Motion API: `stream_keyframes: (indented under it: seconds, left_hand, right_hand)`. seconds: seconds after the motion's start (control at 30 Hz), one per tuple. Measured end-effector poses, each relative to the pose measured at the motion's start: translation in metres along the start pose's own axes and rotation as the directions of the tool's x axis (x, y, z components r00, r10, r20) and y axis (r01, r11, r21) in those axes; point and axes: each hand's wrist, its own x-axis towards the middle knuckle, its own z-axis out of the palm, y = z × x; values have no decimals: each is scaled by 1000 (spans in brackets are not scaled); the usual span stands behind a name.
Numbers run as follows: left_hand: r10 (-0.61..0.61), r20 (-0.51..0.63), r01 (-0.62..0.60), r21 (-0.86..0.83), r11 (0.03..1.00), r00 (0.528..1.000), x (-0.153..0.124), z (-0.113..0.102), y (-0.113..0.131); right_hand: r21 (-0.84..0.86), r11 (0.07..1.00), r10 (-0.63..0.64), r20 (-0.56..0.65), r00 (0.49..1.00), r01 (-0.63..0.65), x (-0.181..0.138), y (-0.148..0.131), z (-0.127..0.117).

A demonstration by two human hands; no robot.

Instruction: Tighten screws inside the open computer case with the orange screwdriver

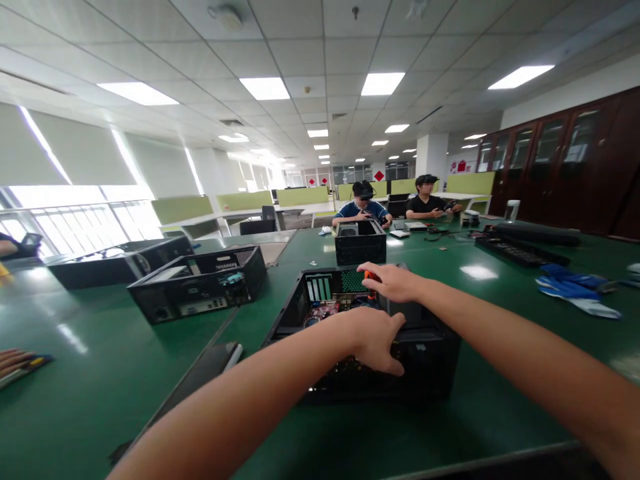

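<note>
An open case (360,333) lay on the green table (500,413), and everything else sat around it. Far left of the case, another person's fingers (13,360) rested at the table's edge on a flat object. Left of the case and farther back stood a second case (200,283), with a long black unit (115,263) behind that. Just left of the case, a dark side panel (200,377) lay flat on the table.

The left hand (373,337) rested on the case's near top edge, its grip curled down over the frame with fingers pressed to the metal. Inside the case, a board (327,310) with coloured parts showed. The right hand (393,281) hovered over the case's far side, its grip pinched on an orange tool (369,275), mostly hidden by the fingers.

Behind the case stood a smaller case (360,243), and beyond it two seated people (395,207) worked. Right of the case lay blue gloves (575,287), with a keyboard (520,252) farther back.
</note>
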Motion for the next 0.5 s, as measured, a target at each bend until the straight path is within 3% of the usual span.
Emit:
stream_keyframes:
  seconds: [0.23,0.37,0.43,0.47,0.5]
  left_hand:
    - [117,96,-124,71,990,988,12,-22,-18]
    - [221,-50,-206,212,955,974,18,-18,-19]
    - [389,-205,-320,301,898,898,24,-6,-20]
    - [489,-284,-383,357,852,825,29,2,-20]
    - [587,-379,-421,437,795,715,34,12,-20]
  right_hand:
    - [57,994,-95,-28,995,97,8,14,1]
    - [91,989,-117,-14,993,118,12,27,-6]
    - [106,990,-86,-28,996,89,15,38,-11]
    - [113,991,-62,-34,998,65,17,44,-12]
    - [121,992,-33,-41,999,37,19,49,-13]
